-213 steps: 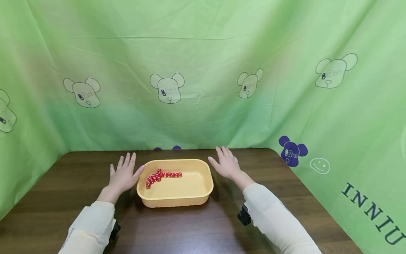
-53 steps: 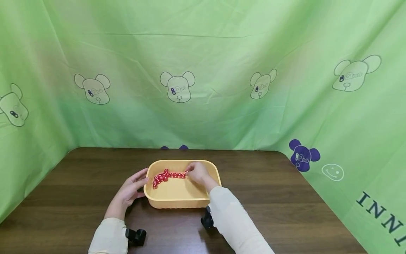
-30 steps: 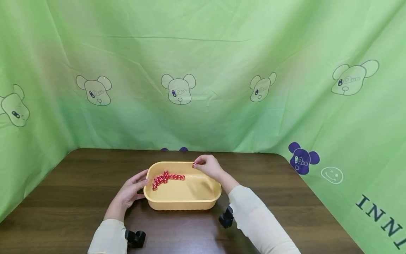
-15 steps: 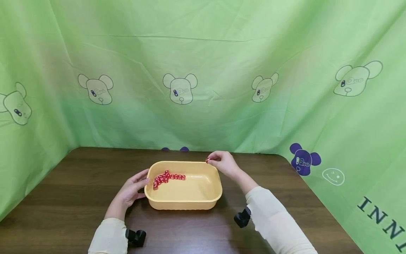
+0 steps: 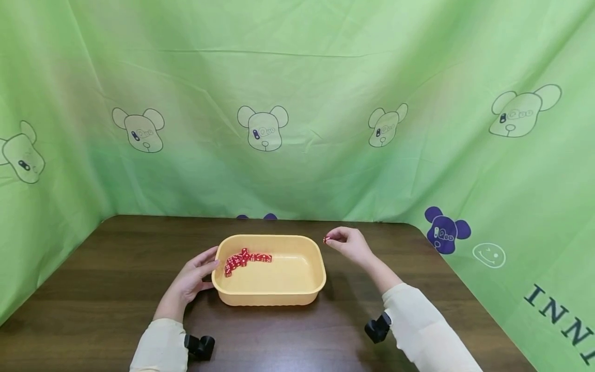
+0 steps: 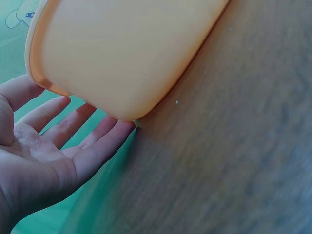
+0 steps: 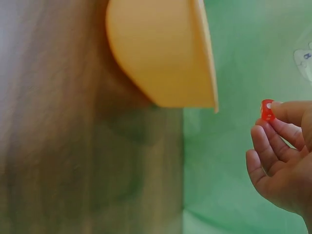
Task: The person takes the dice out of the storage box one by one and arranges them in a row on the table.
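Observation:
A yellow plastic basin stands on the table, with several red dice bunched in its left half and a short row of them reaching toward the middle. My right hand is in the air beyond the basin's right end. It pinches one red die between thumb and fingertips, white pips showing. At the basin's left end, my left hand has its fingers spread and lightly bent. In the left wrist view the fingertips touch the outer wall and the thumb lies at the rim.
The dark wooden table ends at a green curtain printed with bear faces, which hangs behind it and along both sides. A black wrist camera is strapped at the left sleeve, another wrist camera at the right.
Both hands were spread beside the basin. The left came to its end wall; the right reached in, pinched the die at the row's right end, lifted it over the rim and moved right.

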A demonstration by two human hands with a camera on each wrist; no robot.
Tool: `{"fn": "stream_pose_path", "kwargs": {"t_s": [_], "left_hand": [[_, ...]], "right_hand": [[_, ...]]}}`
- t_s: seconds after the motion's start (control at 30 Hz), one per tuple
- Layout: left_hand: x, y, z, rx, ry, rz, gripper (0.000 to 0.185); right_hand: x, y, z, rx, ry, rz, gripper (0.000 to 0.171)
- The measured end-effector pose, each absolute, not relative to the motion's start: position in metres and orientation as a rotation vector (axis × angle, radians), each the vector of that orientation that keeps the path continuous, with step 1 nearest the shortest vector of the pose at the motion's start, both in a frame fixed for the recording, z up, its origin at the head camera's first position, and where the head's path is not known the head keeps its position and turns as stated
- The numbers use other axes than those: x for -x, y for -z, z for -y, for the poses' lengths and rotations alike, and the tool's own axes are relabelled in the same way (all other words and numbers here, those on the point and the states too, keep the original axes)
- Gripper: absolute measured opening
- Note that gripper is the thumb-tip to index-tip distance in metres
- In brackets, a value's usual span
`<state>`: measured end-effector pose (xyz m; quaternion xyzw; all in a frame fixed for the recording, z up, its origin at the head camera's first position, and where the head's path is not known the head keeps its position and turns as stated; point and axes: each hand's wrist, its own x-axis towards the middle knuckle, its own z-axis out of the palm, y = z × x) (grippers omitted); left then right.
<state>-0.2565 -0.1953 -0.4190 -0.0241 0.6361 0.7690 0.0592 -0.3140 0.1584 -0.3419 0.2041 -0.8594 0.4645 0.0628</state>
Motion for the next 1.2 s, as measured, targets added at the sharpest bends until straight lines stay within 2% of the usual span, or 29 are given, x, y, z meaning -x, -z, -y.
{"fn": "stream_pose_path", "kwargs": {"t_s": [0.63, 1.2], "left_hand": [[0.256, 0.421, 0.194, 0.082, -2.323, -1.927, 0.052], [0.256, 0.421, 0.195, 0.085, -2.315, -1.927, 0.052]], "right_hand": [[0.311, 0.404, -0.183, -0.512, -1.419, 2.668, 0.006], [0.307, 0.423, -0.185, -0.489, -1.407, 2.742, 0.007]]}}
